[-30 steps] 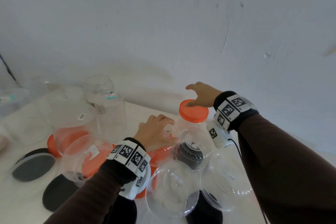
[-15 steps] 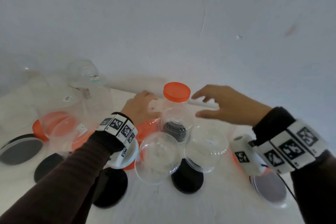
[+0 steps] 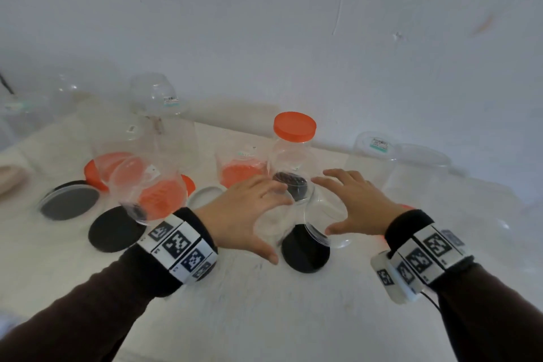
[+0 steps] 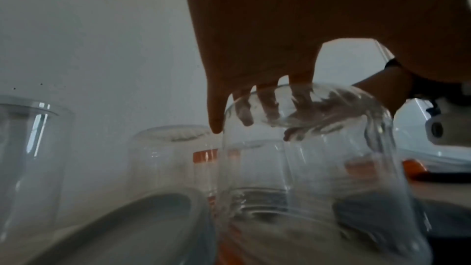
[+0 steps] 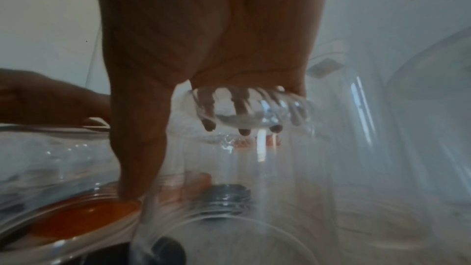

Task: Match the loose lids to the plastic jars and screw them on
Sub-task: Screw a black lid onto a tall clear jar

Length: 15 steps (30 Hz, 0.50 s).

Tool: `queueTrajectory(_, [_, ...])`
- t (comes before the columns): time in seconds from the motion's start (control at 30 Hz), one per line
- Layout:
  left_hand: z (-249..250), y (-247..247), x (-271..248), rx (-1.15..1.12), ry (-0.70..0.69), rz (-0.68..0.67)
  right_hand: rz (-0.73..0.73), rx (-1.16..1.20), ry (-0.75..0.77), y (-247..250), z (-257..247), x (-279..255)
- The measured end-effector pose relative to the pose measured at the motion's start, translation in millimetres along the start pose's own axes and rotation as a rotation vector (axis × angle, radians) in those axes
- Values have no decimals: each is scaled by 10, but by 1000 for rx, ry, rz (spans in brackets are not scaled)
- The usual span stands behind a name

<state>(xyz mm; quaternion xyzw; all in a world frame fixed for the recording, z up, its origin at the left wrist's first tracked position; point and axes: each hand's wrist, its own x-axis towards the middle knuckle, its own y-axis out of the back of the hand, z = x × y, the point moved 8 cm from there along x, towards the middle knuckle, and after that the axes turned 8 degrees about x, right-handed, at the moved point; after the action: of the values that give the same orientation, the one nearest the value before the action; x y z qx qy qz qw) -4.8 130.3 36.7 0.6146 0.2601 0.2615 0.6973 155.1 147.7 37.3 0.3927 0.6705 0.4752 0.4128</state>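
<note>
Two clear jars stand upside down at the table's middle. My left hand (image 3: 269, 226) lies spread over the left jar (image 3: 270, 233), fingers draped past its upturned base (image 4: 305, 108), thumb held off its near side. My right hand (image 3: 330, 204) grips the right jar (image 3: 340, 236): the thumb (image 5: 137, 148) runs down its wall and the fingers curl over its base. That jar stands on a black lid (image 3: 305, 256). Just behind both hands stands an upright jar (image 3: 293, 156) with an orange lid (image 3: 294, 126) on it.
Loose lids lie at the left: a black one (image 3: 113, 229), a dark clear-rimmed one (image 3: 69, 203), a white one (image 3: 205, 195), and orange ones (image 3: 163, 197) under upturned jars. More clear jars stand at the right (image 3: 417, 173) and back left (image 3: 158, 114). The wall is close behind.
My right hand left the orange lid and my left hand let go of that jar's body. Both hands drew back toward me and came down onto the two nearer upturned jars.
</note>
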Motion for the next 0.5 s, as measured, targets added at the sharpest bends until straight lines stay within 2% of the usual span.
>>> queueTrajectory(0.07, [-13, -113, -10, 59, 39, -40, 5, 4, 0, -8, 12, -69])
queueTrajectory(0.23, [-30, -115, 26, 55, 70, 54, 18, 8, -2, -25, 110, -329])
queueTrajectory(0.5, [-19, -65, -40, 31, 150, 74, 0, -51, -9, -122, 332, -664])
